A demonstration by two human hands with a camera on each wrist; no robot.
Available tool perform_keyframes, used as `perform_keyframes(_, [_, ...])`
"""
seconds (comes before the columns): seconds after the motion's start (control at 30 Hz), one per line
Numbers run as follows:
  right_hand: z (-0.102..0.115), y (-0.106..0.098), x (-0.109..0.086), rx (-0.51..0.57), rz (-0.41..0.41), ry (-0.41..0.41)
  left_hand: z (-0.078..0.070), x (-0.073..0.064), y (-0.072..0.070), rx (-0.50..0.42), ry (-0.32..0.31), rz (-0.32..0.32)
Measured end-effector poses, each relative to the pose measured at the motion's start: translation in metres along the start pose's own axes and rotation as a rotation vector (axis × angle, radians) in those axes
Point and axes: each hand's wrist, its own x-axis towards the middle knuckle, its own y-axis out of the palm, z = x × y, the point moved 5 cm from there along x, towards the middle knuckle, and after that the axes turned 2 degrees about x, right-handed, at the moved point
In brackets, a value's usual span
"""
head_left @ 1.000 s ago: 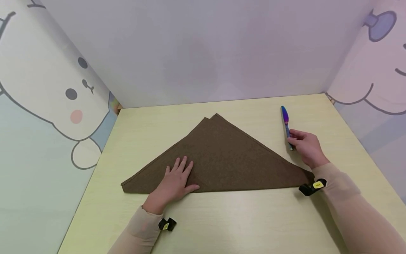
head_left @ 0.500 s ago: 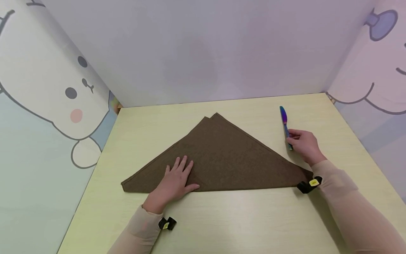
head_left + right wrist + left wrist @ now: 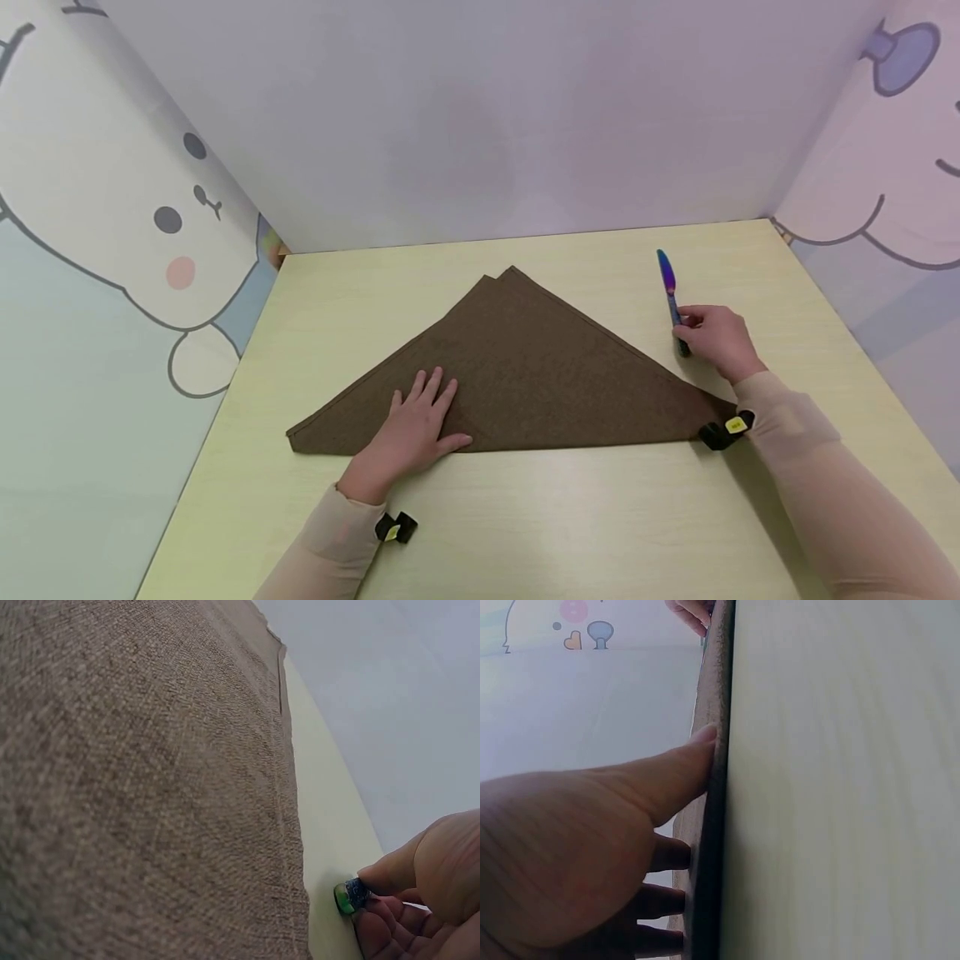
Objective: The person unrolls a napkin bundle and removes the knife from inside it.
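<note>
A brown cloth (image 3: 540, 367), folded into a broad triangle, lies on the table with its peak pointing away from me. My left hand (image 3: 408, 433) rests flat on its left half, fingers spread, the thumb along the near edge. To the right of the cloth, my right hand (image 3: 720, 340) pinches a table knife (image 3: 668, 279) by its handle. The knife has a shiny blue-purple blade pointing to the far side. In the right wrist view, the handle end (image 3: 349, 895) shows between thumb and fingers, close to the table and apart from the cloth's hem.
The pale wooden table (image 3: 570, 517) meets a plain light wall (image 3: 480, 125) at the back. Side panels with cartoon animals (image 3: 127, 175) stand left and right. A small black wrist camera (image 3: 726, 430) on the right sleeve hangs over the cloth's right corner.
My right hand has slid slightly to the left with the knife, nearer the cloth. The left hand and the cloth have stayed in place.
</note>
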Motion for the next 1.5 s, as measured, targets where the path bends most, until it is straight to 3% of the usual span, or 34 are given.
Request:
perform_keyframes(0.9, [-0.005, 0.002, 0.005, 0.087, 0.02, 0.078, 0.009, 0.006, -0.007, 0.021, 0.02, -0.012])
perform_keyframes(1.1, [-0.007, 0.007, 0.002, 0.061, 0.051, 0.081, 0.007, -0.001, 0.002, -0.016, 0.018, 0.029])
perform_keyframes(1.3, [-0.005, 0.005, 0.001, 0.074, 0.036, 0.063, 0.006, -0.005, 0.0, -0.003, 0.007, -0.009])
perform_keyframes(1.5, [-0.005, 0.007, 0.001, 0.072, 0.03, 0.047, 0.007, -0.007, -0.003, -0.005, 0.003, 0.006])
